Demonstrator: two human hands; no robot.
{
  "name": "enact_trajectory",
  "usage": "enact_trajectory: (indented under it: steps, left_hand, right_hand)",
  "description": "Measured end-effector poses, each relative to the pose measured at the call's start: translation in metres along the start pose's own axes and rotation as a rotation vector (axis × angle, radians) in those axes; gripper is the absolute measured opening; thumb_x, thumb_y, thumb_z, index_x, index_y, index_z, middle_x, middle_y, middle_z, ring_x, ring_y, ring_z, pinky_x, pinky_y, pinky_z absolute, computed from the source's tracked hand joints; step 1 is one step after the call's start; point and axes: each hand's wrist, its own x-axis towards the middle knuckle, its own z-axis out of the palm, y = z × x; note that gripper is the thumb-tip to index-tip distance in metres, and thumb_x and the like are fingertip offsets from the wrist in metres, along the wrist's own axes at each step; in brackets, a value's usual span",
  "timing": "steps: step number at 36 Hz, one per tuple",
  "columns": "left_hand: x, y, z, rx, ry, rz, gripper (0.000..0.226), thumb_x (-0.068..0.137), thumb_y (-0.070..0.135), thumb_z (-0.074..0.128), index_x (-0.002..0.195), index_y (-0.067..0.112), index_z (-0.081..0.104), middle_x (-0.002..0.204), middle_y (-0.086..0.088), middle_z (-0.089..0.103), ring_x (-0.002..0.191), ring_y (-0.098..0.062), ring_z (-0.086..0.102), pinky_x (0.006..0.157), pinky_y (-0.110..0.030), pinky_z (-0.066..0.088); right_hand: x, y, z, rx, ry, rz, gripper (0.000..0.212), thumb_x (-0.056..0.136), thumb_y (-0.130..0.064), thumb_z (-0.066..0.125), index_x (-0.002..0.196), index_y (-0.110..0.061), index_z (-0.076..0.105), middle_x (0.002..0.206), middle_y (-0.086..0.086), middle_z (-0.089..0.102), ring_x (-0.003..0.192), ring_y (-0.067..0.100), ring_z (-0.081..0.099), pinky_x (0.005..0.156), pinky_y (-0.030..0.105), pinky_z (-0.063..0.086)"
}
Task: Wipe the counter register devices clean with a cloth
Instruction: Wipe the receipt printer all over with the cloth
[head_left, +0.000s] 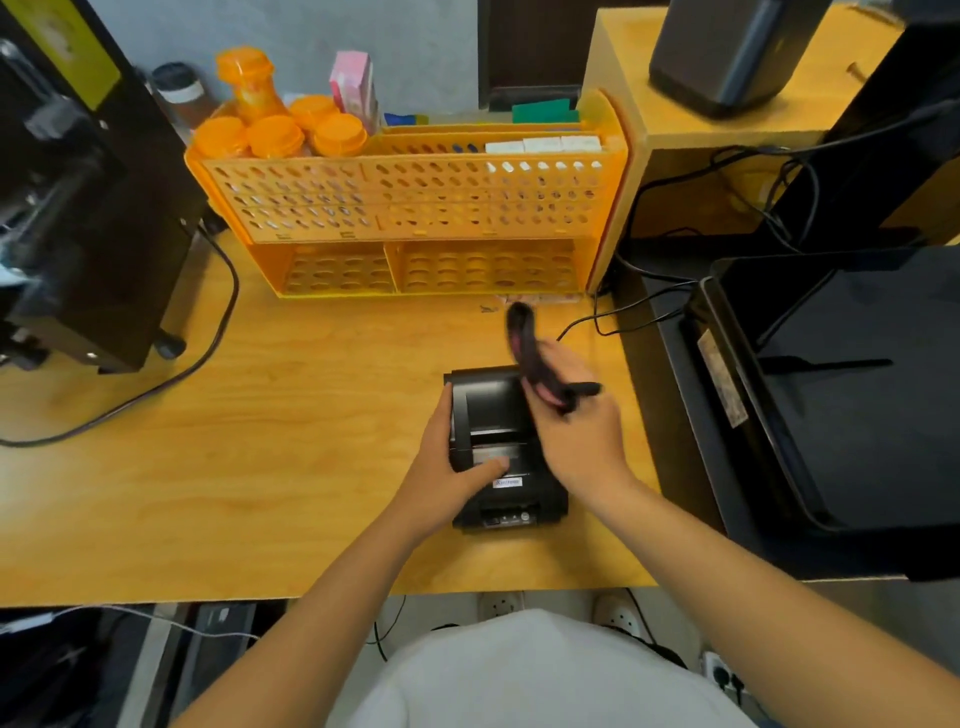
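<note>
Small black plastic receipt printer (498, 415) sits on the light wooden bench (260, 441), near its front edge, right of centre. Left hand (447, 467) grips the printer's left side, thumb lying across the top cover. Right hand (582, 431) is raised over the printer's right side, fingers closed round a dark cloth with pink edging (530, 353); cloth motion-blurred, contact with printer not determinable. Orange perforated plastic organiser rack (415, 208) stands behind.
</note>
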Motion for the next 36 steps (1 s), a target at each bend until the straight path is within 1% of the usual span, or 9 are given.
enact_trajectory:
  steps: [2, 5, 9, 13, 18, 22, 26, 31, 36]
  left_hand:
    - [0.001, -0.003, 0.001, -0.024, -0.029, 0.062, 0.102, 0.083, 0.035, 0.086, 0.155, 0.057, 0.018, 0.155, 0.019, 0.046, 0.141, -0.01, 0.049, 0.112, -0.042, 0.048]
    - [0.003, -0.008, -0.001, -0.107, -0.064, 0.032, 0.116, 0.073, 0.041, 0.088, 0.141, 0.075, 0.002, 0.146, 0.04, 0.042, 0.127, 0.017, 0.051, 0.102, -0.019, 0.051]
    - [0.005, -0.012, 0.0, -0.145, -0.087, 0.102, 0.1, 0.082, 0.016, 0.085, 0.137, 0.077, 0.028, 0.135, 0.035, 0.057, 0.127, 0.002, 0.059, 0.093, -0.017, 0.053]
    - [0.006, -0.015, 0.002, -0.198, -0.06, 0.116, 0.096, 0.088, 0.008, 0.08, 0.148, 0.06, 0.025, 0.141, 0.027, 0.055, 0.133, -0.006, 0.056, 0.096, -0.025, 0.055]
    - [0.009, -0.019, 0.006, -0.161, -0.036, 0.097, 0.101, 0.085, 0.025, 0.083, 0.155, 0.058, 0.018, 0.145, 0.028, 0.052, 0.136, -0.005, 0.053, 0.108, -0.043, 0.05]
    - [0.01, -0.023, 0.005, -0.14, -0.026, 0.052, 0.108, 0.081, 0.03, 0.088, 0.158, 0.053, 0.015, 0.151, 0.022, 0.05, 0.14, -0.008, 0.051, 0.112, -0.055, 0.046]
    - [0.01, -0.025, 0.004, -0.146, -0.022, 0.024, 0.113, 0.078, 0.043, 0.09, 0.16, 0.051, 0.013, 0.157, 0.015, 0.045, 0.145, -0.013, 0.046, 0.115, -0.055, 0.043]
    - [0.01, -0.026, 0.005, -0.132, -0.006, 0.031, 0.11, 0.075, 0.056, 0.086, 0.161, 0.044, 0.019, 0.151, 0.019, 0.051, 0.141, -0.008, 0.048, 0.115, -0.048, 0.043]
    - [0.009, -0.029, 0.004, -0.102, 0.008, 0.039, 0.101, 0.08, 0.048, 0.087, 0.154, 0.06, 0.019, 0.146, 0.027, 0.052, 0.136, -0.001, 0.051, 0.105, -0.034, 0.046]
  right_hand:
    - [0.003, 0.008, 0.011, -0.311, -0.19, -0.062, 0.053, 0.098, -0.018, 0.064, 0.149, -0.024, 0.051, 0.156, -0.004, 0.045, 0.15, 0.015, 0.03, 0.126, 0.044, 0.022]
    - [0.0, 0.021, 0.02, -0.779, -0.352, -0.204, 0.078, 0.093, -0.033, 0.067, 0.16, -0.03, 0.028, 0.171, 0.0, 0.017, 0.158, 0.018, 0.002, 0.125, 0.04, -0.004]
    - [0.008, 0.019, 0.007, -0.809, -0.405, -0.247, 0.089, 0.083, -0.058, 0.068, 0.159, -0.034, 0.029, 0.169, -0.001, 0.022, 0.156, 0.018, 0.009, 0.12, 0.04, 0.008]
    - [0.02, 0.0, -0.005, -0.822, -0.552, -0.193, 0.108, 0.066, -0.096, 0.038, 0.156, -0.038, 0.03, 0.16, -0.004, 0.031, 0.146, 0.018, 0.017, 0.119, 0.046, 0.01]
    - [0.041, -0.008, 0.007, -0.589, -0.37, -0.217, 0.079, 0.086, -0.081, 0.027, 0.139, -0.031, 0.058, 0.136, -0.004, 0.058, 0.131, 0.016, 0.041, 0.113, 0.046, 0.023]
    - [0.046, 0.014, 0.039, -1.02, -0.394, -0.201, 0.071, 0.099, -0.069, 0.017, 0.153, -0.028, 0.039, 0.15, 0.0, 0.051, 0.142, 0.023, 0.038, 0.121, 0.053, 0.017]
    - [0.055, 0.014, 0.059, -1.152, -0.253, -0.185, 0.069, 0.101, -0.065, 0.013, 0.129, -0.025, 0.062, 0.119, 0.003, 0.071, 0.115, 0.03, 0.062, 0.105, 0.053, 0.036]
    - [0.094, 0.008, 0.067, -1.069, -0.423, 0.017, 0.072, 0.097, -0.067, 0.016, 0.085, -0.02, 0.07, 0.08, 0.003, 0.067, 0.078, 0.031, 0.063, 0.071, 0.04, 0.043]
    - [0.128, 0.007, 0.063, -0.814, -0.569, 0.109, 0.052, 0.096, -0.06, 0.045, 0.078, -0.019, 0.072, 0.081, 0.003, 0.067, 0.08, 0.026, 0.062, 0.066, 0.035, 0.045]
